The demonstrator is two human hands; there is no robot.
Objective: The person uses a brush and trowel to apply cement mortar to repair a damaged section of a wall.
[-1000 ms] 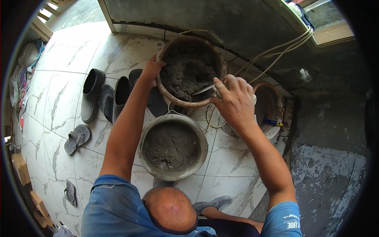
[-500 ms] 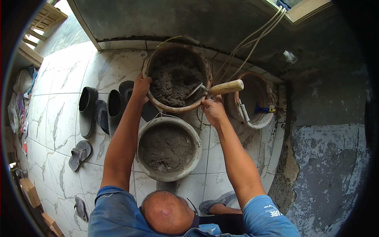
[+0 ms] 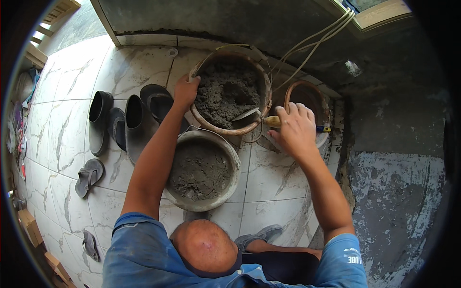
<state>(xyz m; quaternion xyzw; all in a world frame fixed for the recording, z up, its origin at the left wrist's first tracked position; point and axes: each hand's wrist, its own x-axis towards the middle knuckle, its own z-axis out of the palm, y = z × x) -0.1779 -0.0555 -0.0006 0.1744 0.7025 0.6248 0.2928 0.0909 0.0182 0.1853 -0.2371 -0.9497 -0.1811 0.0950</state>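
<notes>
Near the tiled floor's far edge, in the head view, a round bucket (image 3: 225, 131) with a brownish rim holds lumpy grey mortar (image 3: 216, 98), and a trowel (image 3: 247, 114) leans over its near-right rim. The blade lies inside against the mortar, while the wooden handle (image 3: 272, 121) sticks out past the rim toward the floor's right edge.

The left hand (image 3: 186, 92) is closed on the bucket's left rim, thumb over the top, as it was half a second ago. The right hand (image 3: 295, 127) has changed place: it was gripping the rim just under the trowel, and now it lies over the handle's outer end with its fingers bent. Whether they are fully closed on the wood I cannot tell, since the hand hides that end. This seems to mean that steadying the bucket falls to the left hand, leaving the right for the tool.

Toward the floor's near edge, just beside the first, stands a second bucket (image 3: 235, 180) of smoother, cracked mortar. By the right edge, a third bucket (image 3: 288, 93) stands partly behind the right hand, a blue-and-yellow handle (image 3: 325, 129) showing there.
</notes>
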